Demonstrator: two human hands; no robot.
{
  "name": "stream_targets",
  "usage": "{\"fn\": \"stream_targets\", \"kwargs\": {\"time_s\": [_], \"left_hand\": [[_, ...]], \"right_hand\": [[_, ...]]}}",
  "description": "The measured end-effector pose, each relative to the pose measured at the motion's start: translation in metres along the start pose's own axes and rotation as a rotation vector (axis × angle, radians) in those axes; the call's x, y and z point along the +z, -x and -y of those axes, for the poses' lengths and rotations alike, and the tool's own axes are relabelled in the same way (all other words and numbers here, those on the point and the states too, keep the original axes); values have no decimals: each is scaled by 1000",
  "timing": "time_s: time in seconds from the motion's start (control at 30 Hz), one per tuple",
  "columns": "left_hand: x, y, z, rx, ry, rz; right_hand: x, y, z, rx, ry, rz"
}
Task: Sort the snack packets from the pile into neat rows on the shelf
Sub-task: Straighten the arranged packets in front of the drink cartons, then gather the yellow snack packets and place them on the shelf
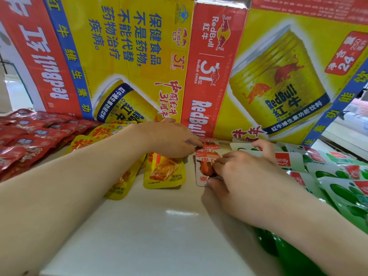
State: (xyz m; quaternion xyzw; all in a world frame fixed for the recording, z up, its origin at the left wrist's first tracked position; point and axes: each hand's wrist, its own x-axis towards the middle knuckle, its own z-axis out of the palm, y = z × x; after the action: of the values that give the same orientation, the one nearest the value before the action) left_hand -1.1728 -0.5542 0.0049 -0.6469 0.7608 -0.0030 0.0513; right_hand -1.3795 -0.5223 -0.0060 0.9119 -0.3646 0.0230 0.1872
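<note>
Near the middle of the back edge of the shelf (159, 226), just before the Red Bull cartons (139, 56), the front red-and-white packet (203, 169) lies flat, pinched between thumb and curled fingers of the right hand (245, 172). The left hand (173, 140) sets curled fingertips on the rear red-and-white packet (212, 144); whether it pinches cannot be told. Red packets (29, 136) line the shelf's left end, yellow packets (165, 174) lie beside them, and green-and-white packets (338, 176) crowd its right end.
</note>
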Motion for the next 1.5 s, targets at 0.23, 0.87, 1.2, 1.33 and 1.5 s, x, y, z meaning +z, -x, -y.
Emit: {"fn": "stream_targets", "kwargs": {"time_s": [0.23, 0.87, 1.2, 1.33, 1.5], "left_hand": [[-5, 9, -4, 33, 50, -86], [-8, 131, -59, -204, -145, -432], [10, 182, -65, -42, -86, -796], [28, 197, -68, 30, -67, -898], [42, 215, -75, 29, -38, -933]], "right_hand": [[-5, 0, -2, 9, -73, -30], [-32, 37, -4, 160, -308, -314], [-32, 71, 42, 241, -276, -555], [-33, 93, 68, 287, -277, -628], [-36, 118, 83, 268, -269, -695]]}}
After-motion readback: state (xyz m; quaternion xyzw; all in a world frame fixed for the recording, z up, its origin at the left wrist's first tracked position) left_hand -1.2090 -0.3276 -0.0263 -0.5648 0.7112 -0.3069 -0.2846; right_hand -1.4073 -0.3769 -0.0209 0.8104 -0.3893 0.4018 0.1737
